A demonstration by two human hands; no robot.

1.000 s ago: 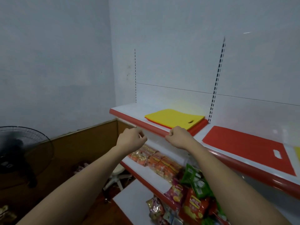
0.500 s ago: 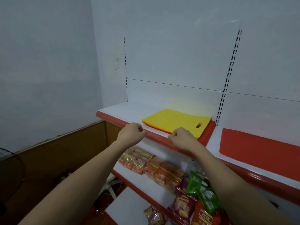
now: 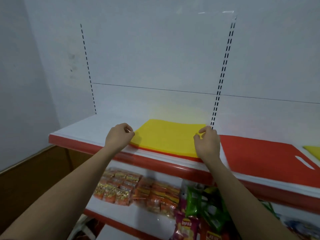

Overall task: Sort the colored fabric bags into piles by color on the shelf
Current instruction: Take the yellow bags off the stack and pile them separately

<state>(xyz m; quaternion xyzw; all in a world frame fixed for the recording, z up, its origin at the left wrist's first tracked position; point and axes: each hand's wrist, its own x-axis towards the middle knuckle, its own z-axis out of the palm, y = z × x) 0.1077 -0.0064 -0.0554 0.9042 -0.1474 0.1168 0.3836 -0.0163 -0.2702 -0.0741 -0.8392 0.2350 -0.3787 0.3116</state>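
Both hands had risen from the shelf's red lip: left hand [image 3: 119, 137] and right hand [image 3: 207, 142] pinched the flat yellow fabric bag [image 3: 166, 137] between them, atop an orange bag's edge [image 3: 150, 150].

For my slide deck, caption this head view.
Both hands, left hand and right hand, pinch yellow bag on shelf.

- Left hand [image 3: 119, 138] and right hand [image 3: 207, 142] pinch opposite edges of yellow bag [image 3: 166, 135] on shelf [image 3: 83, 130].
- Red bag [image 3: 259, 151] lies flat just right.
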